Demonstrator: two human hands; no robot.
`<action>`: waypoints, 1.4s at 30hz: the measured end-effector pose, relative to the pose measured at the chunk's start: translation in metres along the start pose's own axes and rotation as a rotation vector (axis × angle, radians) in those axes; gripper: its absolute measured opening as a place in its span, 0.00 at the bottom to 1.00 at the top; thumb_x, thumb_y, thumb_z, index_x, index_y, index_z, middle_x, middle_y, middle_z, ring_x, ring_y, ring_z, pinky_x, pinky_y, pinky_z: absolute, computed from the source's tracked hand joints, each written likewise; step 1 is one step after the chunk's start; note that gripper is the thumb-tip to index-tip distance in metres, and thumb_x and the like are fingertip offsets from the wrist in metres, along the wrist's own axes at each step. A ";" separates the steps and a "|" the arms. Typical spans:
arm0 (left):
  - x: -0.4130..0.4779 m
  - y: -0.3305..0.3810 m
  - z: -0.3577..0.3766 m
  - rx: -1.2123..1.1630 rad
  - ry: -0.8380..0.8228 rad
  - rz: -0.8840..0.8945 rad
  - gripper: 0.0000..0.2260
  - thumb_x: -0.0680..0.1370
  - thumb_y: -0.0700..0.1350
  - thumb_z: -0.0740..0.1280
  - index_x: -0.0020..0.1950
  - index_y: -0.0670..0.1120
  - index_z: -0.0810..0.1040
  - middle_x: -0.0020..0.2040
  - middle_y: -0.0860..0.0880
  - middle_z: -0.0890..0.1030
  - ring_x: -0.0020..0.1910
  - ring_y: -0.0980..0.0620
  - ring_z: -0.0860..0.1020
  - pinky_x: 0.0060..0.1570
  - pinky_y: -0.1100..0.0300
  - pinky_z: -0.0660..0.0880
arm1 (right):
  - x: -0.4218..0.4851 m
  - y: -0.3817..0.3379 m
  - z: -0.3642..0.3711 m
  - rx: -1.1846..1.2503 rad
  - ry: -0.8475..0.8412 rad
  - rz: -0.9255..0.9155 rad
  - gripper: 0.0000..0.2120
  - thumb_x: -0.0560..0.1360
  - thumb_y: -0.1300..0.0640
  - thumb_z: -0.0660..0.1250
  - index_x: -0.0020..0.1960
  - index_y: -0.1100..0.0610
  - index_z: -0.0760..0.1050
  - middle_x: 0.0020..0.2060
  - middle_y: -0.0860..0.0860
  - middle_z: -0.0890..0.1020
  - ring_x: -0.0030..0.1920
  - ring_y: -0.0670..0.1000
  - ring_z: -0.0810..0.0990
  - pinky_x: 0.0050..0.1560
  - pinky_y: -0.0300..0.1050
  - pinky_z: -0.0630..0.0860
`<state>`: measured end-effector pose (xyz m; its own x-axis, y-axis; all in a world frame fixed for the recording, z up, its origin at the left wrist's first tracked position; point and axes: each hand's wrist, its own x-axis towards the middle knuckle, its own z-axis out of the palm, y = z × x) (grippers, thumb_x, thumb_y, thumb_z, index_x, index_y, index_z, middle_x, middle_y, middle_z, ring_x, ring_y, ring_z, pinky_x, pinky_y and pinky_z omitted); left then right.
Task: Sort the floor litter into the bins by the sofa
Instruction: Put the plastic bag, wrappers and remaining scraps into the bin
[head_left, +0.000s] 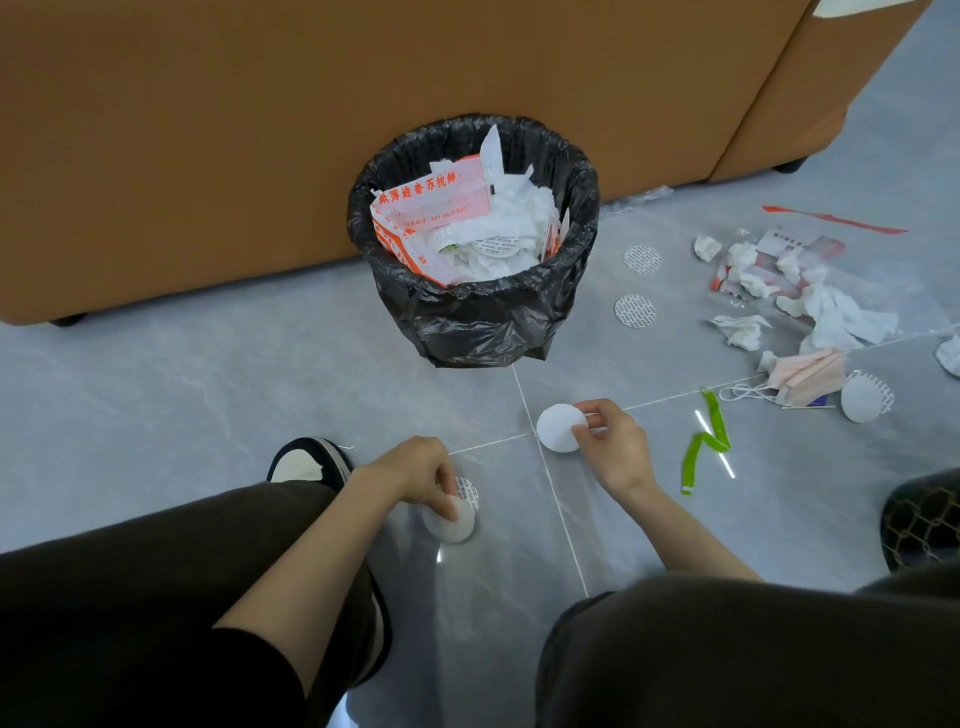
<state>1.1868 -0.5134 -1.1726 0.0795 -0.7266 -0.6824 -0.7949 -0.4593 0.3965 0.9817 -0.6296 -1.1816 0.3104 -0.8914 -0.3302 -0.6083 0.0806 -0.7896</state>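
Note:
A bin (545, 291) lined with a black bag stands against the brown sofa (208, 156), filled with white tissues and orange-printed wrappers. My right hand (613, 447) pinches a round white disc (556, 428) just above the grey floor, in front of the bin. My left hand (421, 475) pinches another white disc (452, 525) lower left; a printed round seal (466, 489) lies partly under it. Two more printed seals (635, 310) (642, 258) lie right of the bin.
A heap of crumpled tissues (831, 312), a pink face mask (808, 376), another round disc (865, 397), a green strip (706, 447) and a red strip (831, 219) lie at the right. My knees fill the bottom; a shoe (306, 462) sits left, a dark patterned object (922, 519) right.

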 end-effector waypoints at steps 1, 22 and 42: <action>0.000 -0.001 0.004 0.033 0.015 0.008 0.09 0.66 0.47 0.77 0.43 0.45 0.83 0.44 0.49 0.80 0.43 0.54 0.76 0.38 0.67 0.70 | 0.000 0.000 0.000 0.002 -0.003 -0.003 0.11 0.75 0.66 0.63 0.57 0.61 0.76 0.44 0.53 0.78 0.43 0.51 0.76 0.42 0.38 0.68; 0.010 0.012 0.016 -0.047 0.053 0.103 0.12 0.72 0.41 0.72 0.54 0.43 0.78 0.52 0.45 0.78 0.48 0.53 0.74 0.47 0.65 0.68 | 0.001 -0.018 -0.014 0.058 0.036 -0.017 0.10 0.75 0.65 0.63 0.55 0.59 0.76 0.44 0.53 0.79 0.43 0.52 0.77 0.39 0.39 0.70; -0.050 0.125 -0.176 -0.848 0.834 0.282 0.12 0.76 0.38 0.66 0.59 0.44 0.77 0.57 0.46 0.80 0.51 0.51 0.79 0.44 0.57 0.81 | 0.025 -0.193 -0.100 0.234 0.066 -0.300 0.13 0.76 0.65 0.59 0.57 0.59 0.78 0.34 0.48 0.77 0.37 0.48 0.76 0.48 0.47 0.78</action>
<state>1.1890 -0.6245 -0.9809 0.5767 -0.8164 -0.0288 -0.2273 -0.1942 0.9543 1.0340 -0.7120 -0.9863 0.3971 -0.9170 -0.0383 -0.3116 -0.0954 -0.9454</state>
